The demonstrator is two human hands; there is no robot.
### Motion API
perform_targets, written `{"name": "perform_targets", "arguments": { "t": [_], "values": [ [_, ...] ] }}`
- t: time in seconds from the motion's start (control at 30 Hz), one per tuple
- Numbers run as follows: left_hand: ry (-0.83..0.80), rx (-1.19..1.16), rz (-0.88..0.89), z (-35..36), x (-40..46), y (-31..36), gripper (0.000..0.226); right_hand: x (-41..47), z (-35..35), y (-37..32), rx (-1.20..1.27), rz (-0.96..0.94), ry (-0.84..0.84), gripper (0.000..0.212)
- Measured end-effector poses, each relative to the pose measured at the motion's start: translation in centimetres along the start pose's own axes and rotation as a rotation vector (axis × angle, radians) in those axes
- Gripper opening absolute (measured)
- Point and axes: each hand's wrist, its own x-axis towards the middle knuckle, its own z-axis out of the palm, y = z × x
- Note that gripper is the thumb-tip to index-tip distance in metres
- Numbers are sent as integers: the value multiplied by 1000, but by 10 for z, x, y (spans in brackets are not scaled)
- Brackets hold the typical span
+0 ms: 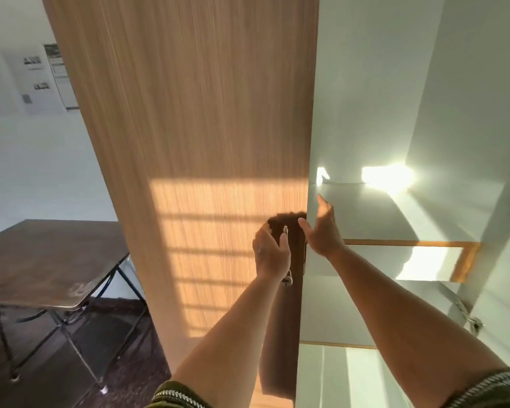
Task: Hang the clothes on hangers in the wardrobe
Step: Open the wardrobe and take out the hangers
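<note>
barely begun: wardrobe opening, no clothes in sight

clearly at the very start. no garment and no hanger visible anywhere; nothing hung yet, so judged as all of the hanging still to do, along with fetching the clothes from somewhere out of view. wooden wardrobe door (189,142) swung partly open, striped with sunlight. pale wardrobe interior (395,113) exposed beside it, with a shelf (365,213) and wood-edged drawer fronts (409,262) lower down. no rail to be made out.

left hand (270,251) raised at the door's free edge, fingers curled round the small metal handle (285,231), gripping it; a second metal knob or key (287,280) just under the wrist. right hand (323,228) lifted just beside the door's edge, at the front edge of the shelf, palm turned toward the door, fingers straight and spread, thumb out, grasping nothing. cannot tell whether touching the edge or just clear of it. both forearms stretched up and forward, elbows low, dark sleeves (177,397) pushed back near the bottom of the view.

off to the left, well apart from the wardrobe, a dark folding desk (42,266) on thin metal legs, and papers (39,78) pinned to the wall.
</note>
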Motion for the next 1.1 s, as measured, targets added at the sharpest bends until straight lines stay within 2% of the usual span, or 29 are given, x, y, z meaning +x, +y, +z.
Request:
{"name": "perform_targets", "arguments": {
  "t": [0.07, 0.13, 0.23, 0.33, 0.47, 0.73, 0.83, 0.9, 0.97, 1.1],
  "values": [
    [-66, -78, -14, 14, 14, -4, 27, 24, 10, -5, 228, 168, -38, 79],
    [-169, -166, -51, 25, 18, -5, 20, 40, 18, -5, 399, 295, -74, 66],
    [-185, -261, -70, 32, 19, -11, 26, 36, 25, -1, 386, 253, -60, 30],
    [-168, -262, -47, 31, 12, -19, 32, 20, 31, 3, 309, 121, -3, 21],
    [-67, -303, 6, 23, -16, -20, 31, -5, 32, -1, 194, 22, 56, 25],
    [3, -364, -94, -25, -90, -19, 38, -88, 7, -50, 174, -51, 27, 28],
    [129, -389, -115, -55, -125, -26, 41, -134, 10, -71, 91, -211, 141, 35],
    [183, -357, -82, -78, -145, -32, 46, -166, 12, -92, 43, -205, 86, 40],
    [227, -352, -100, -102, -163, -37, 39, -194, 15, -114, 53, -191, 35, 41],
    [307, -336, -175, -152, -192, -48, 38, -234, 29, -154, 81, -312, 7, 35]
  ]
}}
